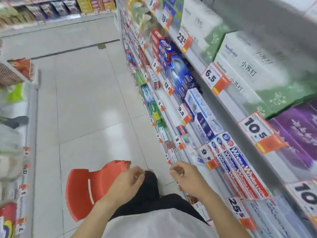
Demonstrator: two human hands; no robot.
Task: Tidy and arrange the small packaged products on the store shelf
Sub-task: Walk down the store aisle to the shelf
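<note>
Bright, even overhead light washes the aisle, leaving pale glare patches on the floor tiles (96, 107), while motion blur smears the shelves (228, 107) and wide-angle distortion bends the edges.

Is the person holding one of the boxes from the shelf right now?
No: both the left hand and right hand are loosely curled with no box, short of the shelf.

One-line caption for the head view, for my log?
Both hands loosely curled and empty beside toothpaste shelves, red stool behind.
</note>
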